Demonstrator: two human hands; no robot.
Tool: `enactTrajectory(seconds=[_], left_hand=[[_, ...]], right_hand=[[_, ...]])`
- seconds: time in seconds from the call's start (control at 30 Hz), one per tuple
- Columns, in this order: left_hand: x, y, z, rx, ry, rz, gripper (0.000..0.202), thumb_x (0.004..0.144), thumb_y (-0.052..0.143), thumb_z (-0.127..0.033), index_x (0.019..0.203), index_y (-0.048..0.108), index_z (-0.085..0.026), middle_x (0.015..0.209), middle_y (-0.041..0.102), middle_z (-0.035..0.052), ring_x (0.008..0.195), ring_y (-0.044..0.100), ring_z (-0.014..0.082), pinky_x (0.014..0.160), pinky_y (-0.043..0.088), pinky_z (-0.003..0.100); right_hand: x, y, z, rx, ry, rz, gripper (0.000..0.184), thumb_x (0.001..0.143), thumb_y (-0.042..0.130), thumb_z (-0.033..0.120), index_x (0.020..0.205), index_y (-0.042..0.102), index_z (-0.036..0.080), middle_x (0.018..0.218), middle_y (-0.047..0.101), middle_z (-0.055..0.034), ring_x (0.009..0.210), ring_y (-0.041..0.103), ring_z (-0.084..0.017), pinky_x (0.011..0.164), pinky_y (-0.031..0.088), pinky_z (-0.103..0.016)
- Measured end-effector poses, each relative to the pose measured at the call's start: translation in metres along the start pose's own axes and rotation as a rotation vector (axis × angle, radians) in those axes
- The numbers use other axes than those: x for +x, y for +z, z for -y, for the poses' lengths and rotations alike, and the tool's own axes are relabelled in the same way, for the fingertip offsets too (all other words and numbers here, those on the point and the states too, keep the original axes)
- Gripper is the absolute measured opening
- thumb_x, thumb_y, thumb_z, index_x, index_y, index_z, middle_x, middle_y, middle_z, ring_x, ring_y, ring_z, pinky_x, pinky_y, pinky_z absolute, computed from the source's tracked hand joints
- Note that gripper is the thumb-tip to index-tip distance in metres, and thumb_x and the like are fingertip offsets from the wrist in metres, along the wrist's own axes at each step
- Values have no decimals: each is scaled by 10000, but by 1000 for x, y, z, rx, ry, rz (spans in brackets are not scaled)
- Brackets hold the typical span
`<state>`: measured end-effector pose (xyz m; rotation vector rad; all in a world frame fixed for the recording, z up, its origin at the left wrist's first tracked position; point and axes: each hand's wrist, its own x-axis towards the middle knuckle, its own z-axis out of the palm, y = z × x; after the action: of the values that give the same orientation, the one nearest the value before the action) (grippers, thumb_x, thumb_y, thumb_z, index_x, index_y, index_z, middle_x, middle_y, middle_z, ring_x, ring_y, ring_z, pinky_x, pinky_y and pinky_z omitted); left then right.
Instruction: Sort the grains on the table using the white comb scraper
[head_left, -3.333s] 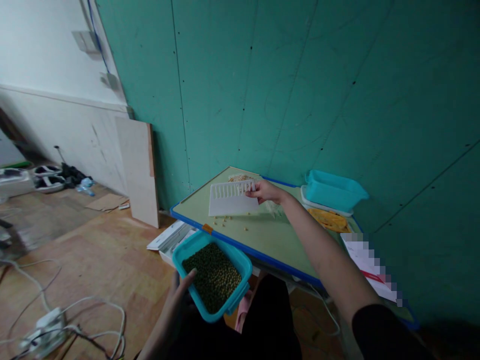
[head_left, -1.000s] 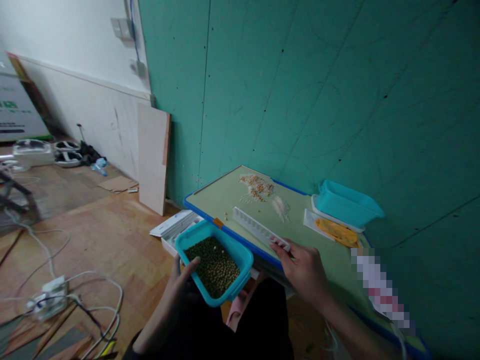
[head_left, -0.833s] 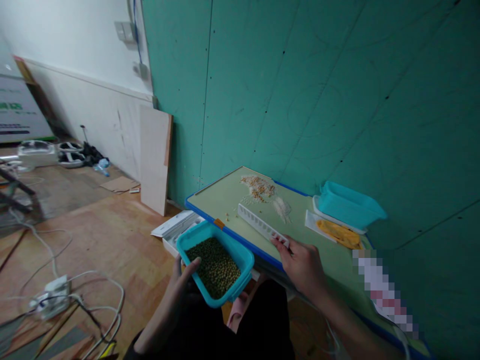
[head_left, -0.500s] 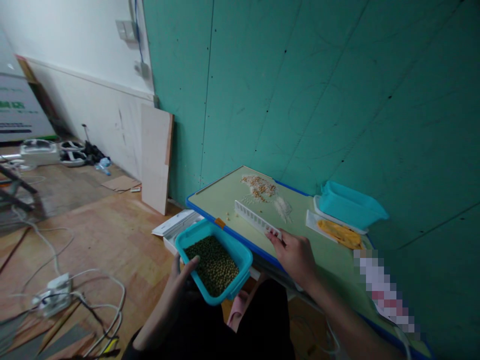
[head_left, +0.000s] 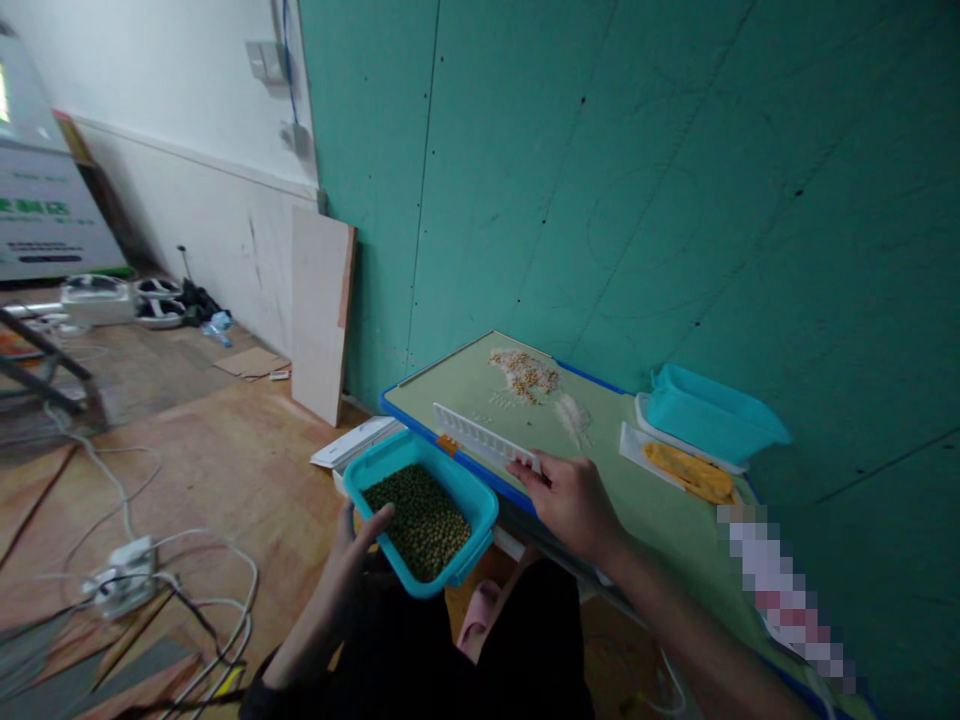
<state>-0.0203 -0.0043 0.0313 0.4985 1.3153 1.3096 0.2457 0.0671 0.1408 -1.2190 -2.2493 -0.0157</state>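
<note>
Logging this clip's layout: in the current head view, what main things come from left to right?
White power strip, leaning board, turquoise container of beans, right hand, second turquoise container by the wall.

The right hand [head_left: 574,500] has drawn the white scraper [head_left: 484,440] closer to the table edge [head_left: 410,418].

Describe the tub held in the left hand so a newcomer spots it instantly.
Find the green wall and the blue-edged table in front of it. Off the table's near edge, by the orange patch, the left hand holds the turquoise tub. Unlike the second tub, over by the wall, this one is hand-held and shows green and tan beans inside.
</note>
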Motion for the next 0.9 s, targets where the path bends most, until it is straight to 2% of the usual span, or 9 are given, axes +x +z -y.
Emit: enactTrajectory(seconds=[0.1, 0.23, 0.4, 0.53, 0.63, 0.77, 0.9], left_hand=[[-3, 3, -3, 39, -21, -18, 785, 1014, 716, -481, 1680, 344, -297, 1393, 730, 200, 819, 841, 287, 625, 683, 382], [-4, 4, -3, 34, -25, -9, 819, 996, 740, -515, 1681, 347, -294, 1316, 751, 186, 875, 846, 303, 628, 664, 346], [-1, 4, 4, 6, -25, 2, 898, 932, 807, -565, 1673, 362, -323, 1310, 756, 167, 876, 845, 325, 650, 680, 395], [0, 4, 9, 4, -25, 2, 816, 954, 784, -542, 1646, 409, -327, 1370, 740, 184, 934, 850, 346, 680, 700, 429], [0, 6, 8, -25, -32, 10, 781, 963, 780, -518, 1636, 422, -346, 1446, 726, 187, 992, 852, 350, 691, 708, 424], [0, 8, 7, -13, -58, 2, 829, 983, 764, -504, 1686, 356, -340, 1351, 763, 190, 952, 856, 344, 681, 704, 414], [1, 8, 8, -38, -52, 15, 844, 981, 771, -475, 1693, 340, -338, 1392, 753, 197, 963, 861, 355, 689, 707, 422]], right_hand=[[-9, -9, 7, -15, -26, -34, 241, 1075, 666, 291, 968, 876, 238, 809, 862, -67, 700, 822, -217, 622, 519, -247], [-26, -17, 8, -27, -87, -109, 265, 1092, 628, 268, 1074, 887, 214, 884, 883, -95, 712, 836, -216, 660, 582, -243], [-51, -13, 8, -40, -161, -152, 298, 1067, 591, 150, 1142, 876, 191, 956, 893, -107, 744, 852, -213, 728, 641, -246], [-62, -8, 9, -30, -183, -132, 355, 1046, 550, 71, 1178, 858, 192, 1023, 897, -92, 815, 865, -202, 789, 663, -245], [-65, -6, 5, -61, -197, -163, 354, 1049, 541, 59, 1176, 847, 183, 1025, 897, -86, 830, 867, -196, 792, 662, -241], [-73, -10, -7, -178, -198, -163, 347, 1060, 534, 67, 1193, 840, 162, 1014, 896, -102, 806, 863, -191, 752, 637, -234], [-83, -24, -27, -335, -144, -154, 349, 1122, 505, 161, 1126, 853, 148, 942, 890, -110, 694, 831, -179, 647, 562, -243]])
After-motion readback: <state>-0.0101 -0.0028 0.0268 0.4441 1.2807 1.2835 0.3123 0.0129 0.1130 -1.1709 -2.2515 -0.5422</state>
